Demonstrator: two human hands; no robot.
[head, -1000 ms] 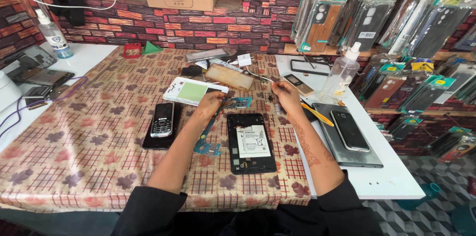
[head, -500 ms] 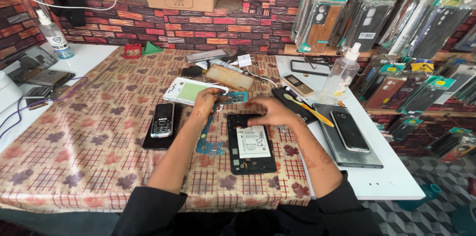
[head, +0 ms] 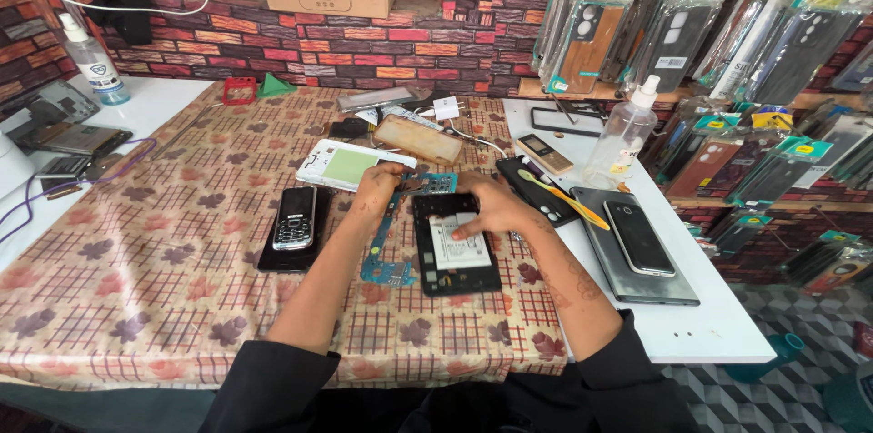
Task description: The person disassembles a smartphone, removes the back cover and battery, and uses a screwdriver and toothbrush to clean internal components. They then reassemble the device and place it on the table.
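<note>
1. Your right hand (head: pixel 496 206) lies flat on the opened black phone body with a white battery label (head: pixel 453 244), fingers spread and pressing on its upper edge; it pins the phone rather than closing round it.
2. Your left hand (head: pixel 377 189) sits just left of that phone, fingertips pinched on the top end of the teal circuit board strip (head: pixel 382 246), which runs down along the phone's left side.
3. Left of your left hand, a black keypad phone (head: pixel 296 217) lies on a dark slab, apart from your fingers.
4. Just beyond your left hand rests a white phone frame with a pale green screen (head: pixel 353 164).
5. Right of your right hand, a yellow-handled tool (head: pixel 562 196) lies across a black phone, and further right a black smartphone (head: pixel 638 237) sits on a grey tablet (head: pixel 637 274).
6. Beyond that stands a clear spray bottle (head: pixel 621 137).
7. Everything near your hands rests on the patterned brown checked tablecloth (head: pixel 136 278).
</note>
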